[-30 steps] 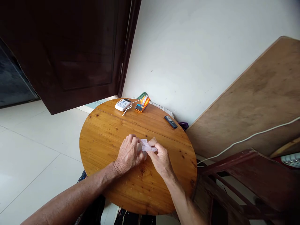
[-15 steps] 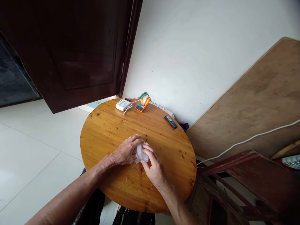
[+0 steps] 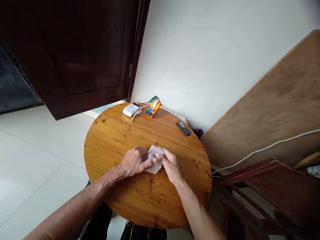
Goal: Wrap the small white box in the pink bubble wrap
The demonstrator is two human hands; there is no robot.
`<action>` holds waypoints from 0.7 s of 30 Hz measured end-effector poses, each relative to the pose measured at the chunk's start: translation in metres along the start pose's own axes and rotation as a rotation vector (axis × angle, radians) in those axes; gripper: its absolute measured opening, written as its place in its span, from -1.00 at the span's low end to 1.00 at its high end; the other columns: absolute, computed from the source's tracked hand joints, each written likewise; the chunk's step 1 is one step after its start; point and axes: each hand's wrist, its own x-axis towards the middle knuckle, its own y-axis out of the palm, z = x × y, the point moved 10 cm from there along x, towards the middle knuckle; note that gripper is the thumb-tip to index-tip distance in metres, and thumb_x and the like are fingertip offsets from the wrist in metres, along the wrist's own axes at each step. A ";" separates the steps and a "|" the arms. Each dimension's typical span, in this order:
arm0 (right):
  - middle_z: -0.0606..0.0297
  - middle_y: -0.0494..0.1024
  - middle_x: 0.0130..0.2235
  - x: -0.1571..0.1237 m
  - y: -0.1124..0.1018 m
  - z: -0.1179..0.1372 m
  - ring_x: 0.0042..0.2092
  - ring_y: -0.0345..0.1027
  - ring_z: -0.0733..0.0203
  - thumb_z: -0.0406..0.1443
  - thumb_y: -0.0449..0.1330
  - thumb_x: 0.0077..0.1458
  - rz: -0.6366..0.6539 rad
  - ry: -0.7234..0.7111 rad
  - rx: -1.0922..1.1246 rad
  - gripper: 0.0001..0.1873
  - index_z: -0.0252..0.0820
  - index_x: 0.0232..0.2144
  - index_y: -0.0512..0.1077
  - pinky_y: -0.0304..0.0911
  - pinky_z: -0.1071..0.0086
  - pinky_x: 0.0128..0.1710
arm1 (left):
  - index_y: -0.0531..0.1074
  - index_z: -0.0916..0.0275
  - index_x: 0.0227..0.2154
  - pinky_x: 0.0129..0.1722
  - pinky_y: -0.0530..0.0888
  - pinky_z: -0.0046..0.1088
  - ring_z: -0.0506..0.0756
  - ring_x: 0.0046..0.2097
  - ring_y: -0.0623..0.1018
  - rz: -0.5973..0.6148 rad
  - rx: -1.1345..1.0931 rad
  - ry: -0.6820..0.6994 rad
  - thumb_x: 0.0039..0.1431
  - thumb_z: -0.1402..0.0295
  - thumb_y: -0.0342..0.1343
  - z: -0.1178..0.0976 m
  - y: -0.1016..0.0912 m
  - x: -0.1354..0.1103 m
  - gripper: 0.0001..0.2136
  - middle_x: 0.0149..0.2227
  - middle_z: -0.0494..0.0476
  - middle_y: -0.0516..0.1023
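Observation:
A small piece of clear, whitish bubble wrap (image 3: 154,168) lies between my hands over the middle of the round wooden table (image 3: 112,133). My left hand (image 3: 135,161) grips its left side, with the thumb pressed across the top and the other fingers mostly hidden. On the other side, my right hand (image 3: 171,165) pinches the upper right edge of the wrap between thumb and fingers. Whether anything is wrapped inside, I cannot tell.
Along the table's far side are a white labelled device (image 3: 131,109) with a white cable, an orange tape dispenser (image 3: 153,108) and a blurred dark object (image 3: 183,128). A dark door (image 3: 92,66) stands left; a wooden chair (image 3: 272,186) stands right.
The bubble wrap has gone from a crumpled bundle to a flatter, wider shape. My right hand has shifted right and slightly up, now pinching its edge; my left thumb has come over the top.

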 end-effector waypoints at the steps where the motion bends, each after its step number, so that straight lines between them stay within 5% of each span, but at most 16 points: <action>1: 0.31 0.57 -0.40 0.005 0.000 -0.005 -0.38 0.40 0.19 -0.07 0.27 0.03 -0.013 0.028 0.039 -0.70 -0.19 -0.35 0.49 0.28 0.39 -0.40 | 0.50 0.29 -0.33 -0.32 0.32 -0.44 0.09 -0.33 0.42 0.009 -0.034 0.012 0.14 -0.01 0.09 -0.001 0.001 0.001 -0.60 -0.42 0.09 0.45; 5: 0.30 0.58 -0.38 0.016 0.003 -0.009 -0.34 0.40 0.16 0.00 0.29 0.00 -0.038 0.058 0.052 -0.63 -0.19 -0.33 0.52 0.27 0.37 -0.35 | 0.35 0.27 0.09 -0.22 0.38 -0.43 0.08 -0.23 0.46 0.035 -0.275 -0.007 0.02 0.24 0.22 0.003 0.007 0.005 -0.46 -0.20 0.11 0.52; 8: 0.32 0.58 -0.37 0.016 0.002 0.002 -0.29 0.42 0.15 0.04 0.23 0.06 -0.037 0.008 0.041 -0.61 -0.15 -0.33 0.53 0.28 0.37 -0.29 | 0.13 0.30 0.24 -0.27 0.39 -0.44 0.04 -0.30 0.45 0.022 -0.419 -0.090 0.01 0.31 0.20 0.015 0.014 0.006 -0.29 -0.22 0.08 0.51; 14: 0.23 0.63 -0.13 0.008 0.012 0.005 -0.09 0.47 0.06 0.01 0.29 0.03 0.036 0.043 0.182 -0.50 -0.10 -0.04 0.48 0.31 0.26 -0.05 | 0.02 0.32 0.29 -0.34 0.35 -0.45 0.00 -0.35 0.39 -0.003 -0.520 -0.123 -0.01 0.36 0.19 0.020 0.016 0.006 -0.21 -0.28 0.03 0.45; 21: 0.18 0.62 -0.06 0.005 0.012 -0.003 -0.03 0.47 -0.01 -0.08 0.31 0.00 0.008 0.022 0.143 -0.53 -0.11 -0.05 0.51 0.30 0.15 0.02 | -0.01 0.35 0.31 -0.33 0.35 -0.46 0.00 -0.36 0.38 0.031 -0.561 -0.173 -0.04 0.38 0.20 0.024 0.017 0.006 -0.17 -0.37 -0.03 0.40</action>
